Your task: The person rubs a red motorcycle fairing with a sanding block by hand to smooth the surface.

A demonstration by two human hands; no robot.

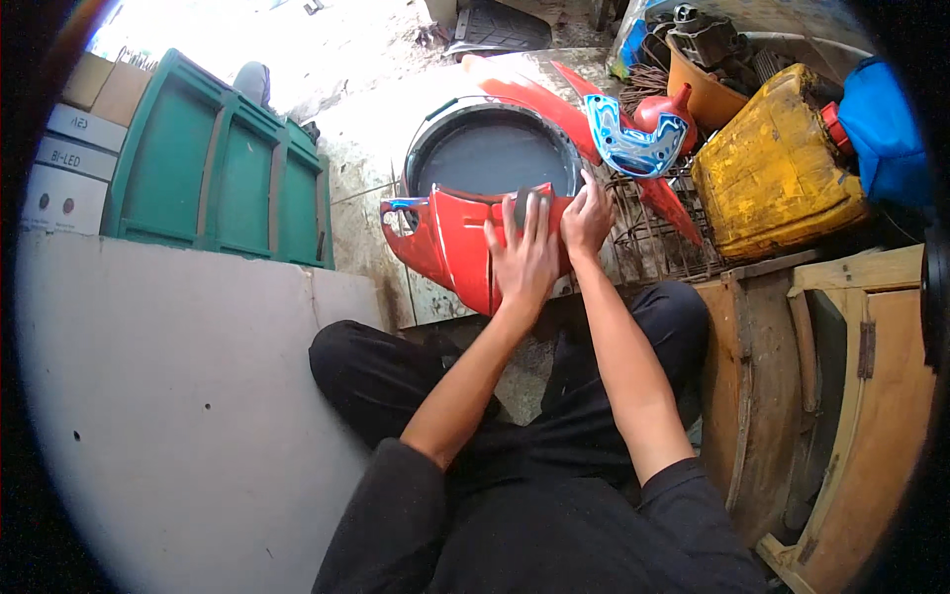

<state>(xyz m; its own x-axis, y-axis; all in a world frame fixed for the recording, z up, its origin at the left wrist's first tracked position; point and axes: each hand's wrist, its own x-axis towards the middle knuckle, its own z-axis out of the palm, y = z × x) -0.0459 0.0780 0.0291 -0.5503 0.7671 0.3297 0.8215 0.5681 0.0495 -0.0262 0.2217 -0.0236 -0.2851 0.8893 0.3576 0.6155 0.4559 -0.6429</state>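
A glossy red plastic panel [460, 243], like a motorcycle body part, leans over the near rim of a round black basin [421, 148] holding dark liquid. My left hand [524, 262] lies on the panel's face, fingers extended, pressing a small dark grey piece [522, 208] that looks like sandpaper. The fingers are slightly blurred. At the panel's right end my right hand [588, 220] is closed around the edge; its fingertips are partly hidden. Just beyond that hand sits a blue-and-white patterned curved part [633, 144], close to long red panels [524, 94].
On the right stand a dirty yellow jerrycan [782, 168], an orange bucket [703, 84] of parts, a wire rack [663, 238] and a wooden cabinet [861, 416]. Leftward are a green panelled board [213, 163], stacked boxes [74, 163] and a pale wall-like surface [188, 396].
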